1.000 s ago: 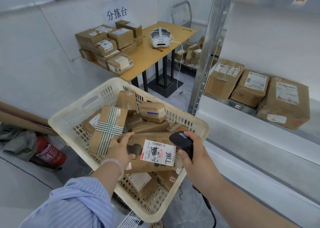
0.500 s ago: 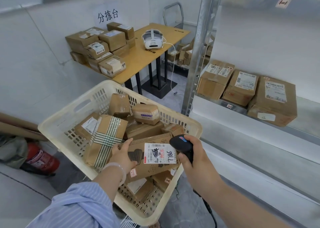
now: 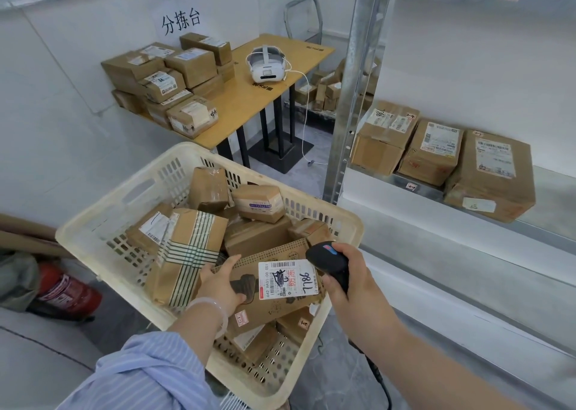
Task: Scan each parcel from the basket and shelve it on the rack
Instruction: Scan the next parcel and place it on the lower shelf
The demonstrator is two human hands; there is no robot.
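Now: left hand (image 3: pixel 223 280) grips the parcel (image 3: pixel 271 311) at its 9 o'clock edge, fingers curled round the card. Right hand (image 3: pixel 350 282) is wrapped round the scanner (image 3: pixel 327 258), whose head sits at the parcel's 2 o'clock corner, just beside the label (image 3: pixel 286 280).

Parcel: flat brown cardboard, label up, at the 5 o'clock part of the basket (image 3: pixel 103 219), over other boxes. Cannot tell if it rests on them.

Judgement: light, and stiff enough for a one-handed edge grip. The card face gives fair friction. The perforated strip along the far edge looks weak, so hold a solid short edge. Contents and fragility unknown.

Rack (image 3: pixel 358 82) stands at 3 o'clock of the basket, with three boxes (image 3: pixel 492 172) on its shelf.
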